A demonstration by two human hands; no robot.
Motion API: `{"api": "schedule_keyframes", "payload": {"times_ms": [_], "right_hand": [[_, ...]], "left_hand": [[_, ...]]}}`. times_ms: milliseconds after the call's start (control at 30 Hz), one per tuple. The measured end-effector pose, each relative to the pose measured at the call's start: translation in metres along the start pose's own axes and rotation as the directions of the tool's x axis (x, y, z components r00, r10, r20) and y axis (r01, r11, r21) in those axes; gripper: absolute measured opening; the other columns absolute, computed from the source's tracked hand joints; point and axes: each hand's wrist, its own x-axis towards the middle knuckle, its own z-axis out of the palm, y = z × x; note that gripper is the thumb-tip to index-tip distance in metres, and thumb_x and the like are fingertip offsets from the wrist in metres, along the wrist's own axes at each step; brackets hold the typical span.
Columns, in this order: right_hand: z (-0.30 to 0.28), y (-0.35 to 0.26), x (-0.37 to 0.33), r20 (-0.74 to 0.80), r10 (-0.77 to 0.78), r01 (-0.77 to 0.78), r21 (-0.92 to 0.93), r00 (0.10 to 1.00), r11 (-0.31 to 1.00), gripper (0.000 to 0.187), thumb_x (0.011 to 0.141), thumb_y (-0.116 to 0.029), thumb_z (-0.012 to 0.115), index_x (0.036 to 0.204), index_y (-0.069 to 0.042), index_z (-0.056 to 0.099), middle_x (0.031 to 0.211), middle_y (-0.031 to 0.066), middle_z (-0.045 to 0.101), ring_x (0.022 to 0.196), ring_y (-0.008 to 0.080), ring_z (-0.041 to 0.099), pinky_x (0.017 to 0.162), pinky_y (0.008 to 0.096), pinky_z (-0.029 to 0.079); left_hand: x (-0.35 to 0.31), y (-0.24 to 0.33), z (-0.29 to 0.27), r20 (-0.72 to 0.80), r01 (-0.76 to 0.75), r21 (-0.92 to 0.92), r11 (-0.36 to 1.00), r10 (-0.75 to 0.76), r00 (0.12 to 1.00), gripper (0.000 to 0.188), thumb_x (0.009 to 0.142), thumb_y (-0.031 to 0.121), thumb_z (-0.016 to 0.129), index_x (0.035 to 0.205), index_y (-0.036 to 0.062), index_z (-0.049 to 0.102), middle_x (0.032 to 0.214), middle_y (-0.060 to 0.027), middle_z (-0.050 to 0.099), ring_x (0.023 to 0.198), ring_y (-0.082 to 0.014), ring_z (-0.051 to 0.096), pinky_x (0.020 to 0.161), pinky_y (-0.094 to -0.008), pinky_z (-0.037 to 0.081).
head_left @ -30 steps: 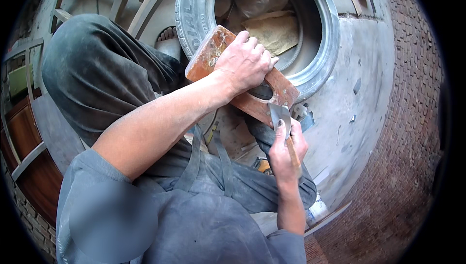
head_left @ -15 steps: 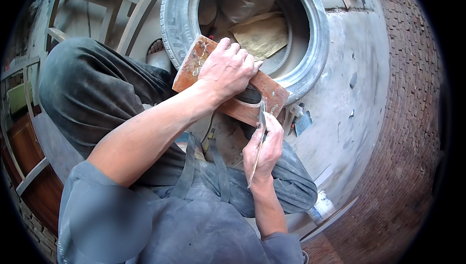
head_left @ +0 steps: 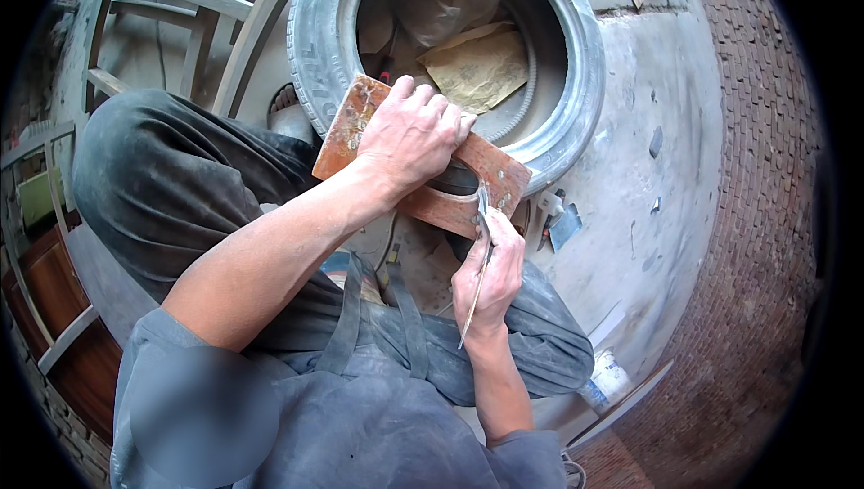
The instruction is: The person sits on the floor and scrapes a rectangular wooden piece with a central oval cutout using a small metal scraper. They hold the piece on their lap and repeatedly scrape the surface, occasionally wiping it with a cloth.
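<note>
My left hand [head_left: 414,136] is closed over a reddish-brown, worn wooden board [head_left: 503,174] with a rounded cutout; its fingers wrap the far edge. The board lies tilted over my lap, in front of the near side of a grey tyre [head_left: 576,111]. In the closed fingers of my right hand [head_left: 490,273] is a slim tool [head_left: 487,251] with a pale, metal-looking tip and a thin tail end. Its tip reaches the right end of the cutout. Whether it is a narrow file or a blade, I cannot tell.
Crumpled yellowish paper [head_left: 477,66] and a clear plastic bag [head_left: 443,10] lie inside the tyre. Wooden chair frames [head_left: 193,30] stand at the left. A small blue scraper [head_left: 565,226] is right of the board; a white bucket [head_left: 609,379] stands beside my knee.
The whole view has shifted slightly. Both hands keep their hold on the board and the slim tool, with the tip still at the cutout's right end.
</note>
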Motion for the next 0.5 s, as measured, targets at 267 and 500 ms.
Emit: {"api": "schedule_keyframes", "payload": {"times_ms": [267,500], "right_hand": [[-0.003,0.005,0.009,-0.001,-0.011,0.011,0.029,1.000,1.000,0.039,0.088,0.017,0.066,0.126,0.008,0.065,0.123,0.0251,0.071,0.110,0.0434,0.070,0.096,0.0508,0.057],[-0.009,0.009,0.015,0.014,-0.003,0.002,0.041,1.000,0.999,0.038,0.088,0.018,0.066,0.124,0.006,0.067,0.120,0.0231,0.073,0.109,0.0429,0.070,0.096,0.0496,0.057]], "left_hand": [[0.000,0.001,0.001,0.004,0.006,-0.011,1.000,-0.005,1.000,0.036,0.108,0.031,0.061,0.080,0.0093,0.069,0.080,-0.0076,0.071,0.084,-0.0239,0.067,0.089,-0.0412,0.048],[0.001,0.001,0.001,0.001,0.003,-0.001,1.000,-0.003,1.000,0.035,0.108,0.030,0.061,0.081,0.0093,0.069,0.080,-0.0072,0.070,0.084,-0.0236,0.067,0.088,-0.0409,0.047]]}}
